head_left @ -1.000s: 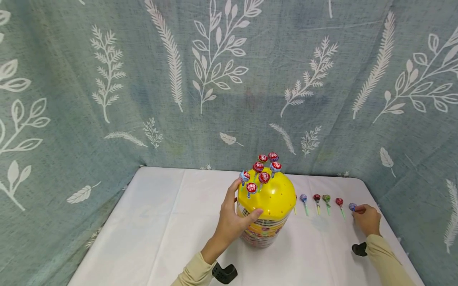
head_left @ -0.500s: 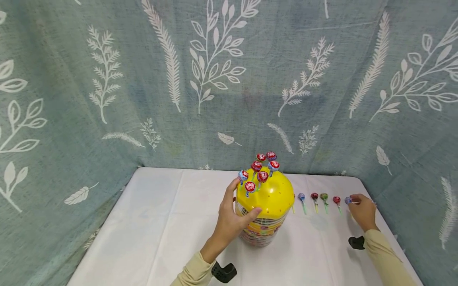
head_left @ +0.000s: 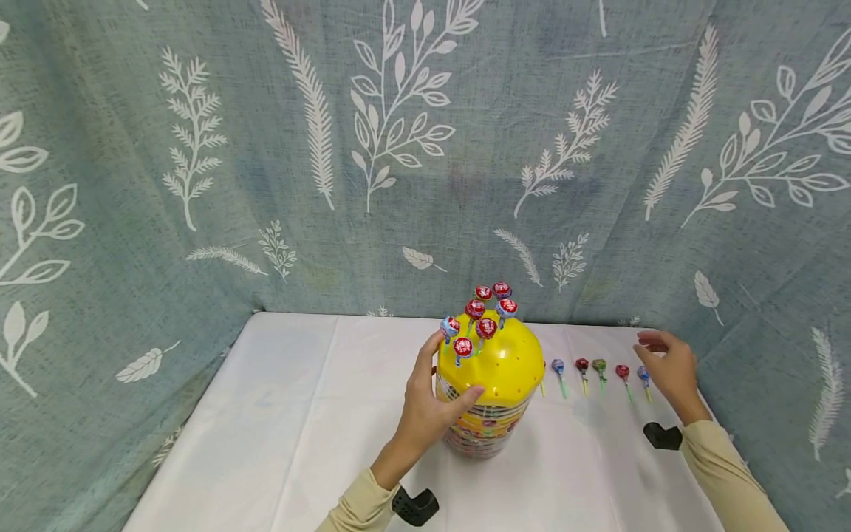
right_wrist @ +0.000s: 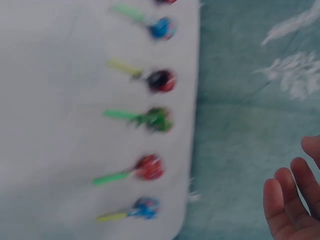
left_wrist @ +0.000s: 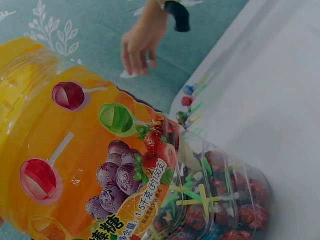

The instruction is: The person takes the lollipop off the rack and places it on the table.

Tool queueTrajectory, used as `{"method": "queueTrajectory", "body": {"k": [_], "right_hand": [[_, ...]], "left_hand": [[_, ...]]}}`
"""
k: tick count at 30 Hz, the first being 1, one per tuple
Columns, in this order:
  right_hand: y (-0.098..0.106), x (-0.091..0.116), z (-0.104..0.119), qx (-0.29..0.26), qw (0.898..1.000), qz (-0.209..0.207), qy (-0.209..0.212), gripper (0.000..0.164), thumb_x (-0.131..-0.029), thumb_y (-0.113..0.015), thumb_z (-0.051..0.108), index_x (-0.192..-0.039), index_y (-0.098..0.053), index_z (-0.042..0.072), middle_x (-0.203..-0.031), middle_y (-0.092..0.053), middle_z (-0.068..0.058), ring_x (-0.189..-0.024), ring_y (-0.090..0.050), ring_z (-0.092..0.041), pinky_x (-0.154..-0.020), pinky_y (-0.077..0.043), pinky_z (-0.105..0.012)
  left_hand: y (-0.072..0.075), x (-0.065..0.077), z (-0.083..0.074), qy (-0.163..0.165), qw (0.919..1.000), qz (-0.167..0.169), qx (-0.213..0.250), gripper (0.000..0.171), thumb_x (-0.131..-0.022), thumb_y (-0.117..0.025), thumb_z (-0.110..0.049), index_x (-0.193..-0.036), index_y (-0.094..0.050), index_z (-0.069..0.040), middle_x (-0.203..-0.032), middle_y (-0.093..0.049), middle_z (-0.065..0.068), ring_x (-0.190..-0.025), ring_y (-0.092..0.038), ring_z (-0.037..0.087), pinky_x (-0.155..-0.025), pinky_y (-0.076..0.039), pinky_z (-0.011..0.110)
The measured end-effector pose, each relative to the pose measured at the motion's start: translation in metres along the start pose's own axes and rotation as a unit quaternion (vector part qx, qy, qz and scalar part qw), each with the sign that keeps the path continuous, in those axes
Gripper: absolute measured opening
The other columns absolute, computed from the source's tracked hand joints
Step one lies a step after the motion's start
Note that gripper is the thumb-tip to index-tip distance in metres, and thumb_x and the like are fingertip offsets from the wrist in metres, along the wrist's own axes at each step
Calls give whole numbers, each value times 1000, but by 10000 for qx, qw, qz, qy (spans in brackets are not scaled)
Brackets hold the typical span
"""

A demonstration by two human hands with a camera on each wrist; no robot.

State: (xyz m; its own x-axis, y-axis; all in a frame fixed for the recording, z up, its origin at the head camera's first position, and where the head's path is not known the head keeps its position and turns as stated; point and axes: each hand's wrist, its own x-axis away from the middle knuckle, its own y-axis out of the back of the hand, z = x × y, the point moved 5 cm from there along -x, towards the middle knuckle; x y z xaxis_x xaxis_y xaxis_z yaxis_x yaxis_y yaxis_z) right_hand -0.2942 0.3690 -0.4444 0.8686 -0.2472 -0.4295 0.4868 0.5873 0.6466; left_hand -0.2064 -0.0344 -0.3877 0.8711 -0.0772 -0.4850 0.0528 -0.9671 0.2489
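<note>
A clear plastic candy jar (head_left: 488, 432) with a yellow domed lid (head_left: 512, 369) stands on the table. Several wrapped lollipops (head_left: 487, 329) stick up from holes in the lid's left part. My left hand (head_left: 425, 417) grips the lid's left side, thumb in front and fingers behind. In the left wrist view, the jar's fruit label (left_wrist: 135, 165) and the lollipops (left_wrist: 252, 215) inside show. My right hand (head_left: 674, 369) hovers by the right end of a lollipop row, fingers loosely bent, holding nothing. Nearest it lies a blue lollipop (head_left: 643, 374) with a yellow stick.
Left of that blue lollipop, the row continues with a red lollipop (head_left: 622, 372), a green lollipop (head_left: 600, 366), a dark red lollipop (head_left: 582, 365) and another blue lollipop (head_left: 558, 366). The jar partly hides one more. A leaf-patterned curtain (head_left: 465, 185) borders the white table (head_left: 266, 428).
My right hand has set the blue lollipop down at the row's right end, let go, and lifted away. My left hand stays on the jar lid. The head view has shifted slightly.
</note>
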Motion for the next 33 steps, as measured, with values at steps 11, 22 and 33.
{"method": "queueTrajectory", "body": {"k": [11, 22, 33], "right_hand": [[15, 4, 57, -596, 9971, 134, 451, 25, -89, -66, 16, -106, -66, -2, -100, -66, -17, -81, -49, 11, -70, -40, -9], [25, 11, 107, -1139, 9902, 166, 796, 24, -87, -69, 14, -107, -65, 1, -101, -65, -13, -85, -55, 7, -72, -42, -8], [46, 29, 186, -1863, 9728, 428, 1312, 23, -84, -65, -7, -106, -62, -8, -102, -61, -24, -87, -60, -6, -74, -46, -11]], "left_hand": [[0, 1, 2, -10, 10000, -54, -14, 81, -76, -76, -19, -144, -32, -10, -139, -44, 10, -119, -48, 27, -88, -41, 53], [-2, 1, 13, -23, 10000, -44, -36, 82, -77, -76, -25, -145, -31, -15, -140, -43, 5, -119, -47, 25, -89, -40, 53], [-9, 0, 39, -83, 9997, -78, -213, 86, -74, -78, -24, -146, -30, -16, -140, -43, 7, -119, -47, 25, -88, -41, 54]]}}
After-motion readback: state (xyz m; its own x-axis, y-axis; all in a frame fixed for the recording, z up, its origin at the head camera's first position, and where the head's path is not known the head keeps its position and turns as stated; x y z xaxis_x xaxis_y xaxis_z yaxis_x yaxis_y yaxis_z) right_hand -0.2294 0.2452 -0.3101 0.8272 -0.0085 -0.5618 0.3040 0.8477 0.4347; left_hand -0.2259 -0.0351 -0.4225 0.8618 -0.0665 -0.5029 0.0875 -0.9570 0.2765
